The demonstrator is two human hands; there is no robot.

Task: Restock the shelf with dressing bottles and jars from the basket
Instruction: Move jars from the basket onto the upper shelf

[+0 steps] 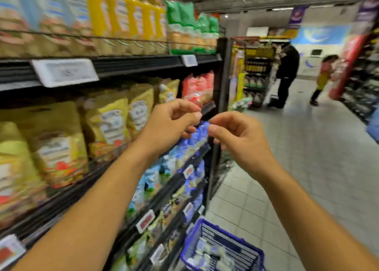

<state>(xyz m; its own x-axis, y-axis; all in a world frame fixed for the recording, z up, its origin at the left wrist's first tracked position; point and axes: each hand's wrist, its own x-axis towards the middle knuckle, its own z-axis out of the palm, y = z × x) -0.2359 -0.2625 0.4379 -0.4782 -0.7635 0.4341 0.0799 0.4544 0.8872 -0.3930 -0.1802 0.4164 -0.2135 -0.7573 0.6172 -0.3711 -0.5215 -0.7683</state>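
The view is motion-blurred. My left hand (174, 121) and my right hand (235, 135) are raised side by side in front of the black shelf unit (143, 64), fingers curled, thumbs against forefingers. Nothing shows between the fingers of either hand. Just behind and below the fingertips is a row of blue-topped packs (192, 139) on a middle shelf. On the floor at the bottom stands the blue basket (231, 240), holding several pale-capped bottles or jars (207, 254), too blurred to tell apart.
Yellow pouches (110, 123) and red packs (196, 88) fill the shelf at hand height; yellow and green packs sit above. White price tags (65, 71) hang on the shelf edges. The tiled aisle (297, 147) runs right. Two persons (287, 73) stand far down it.
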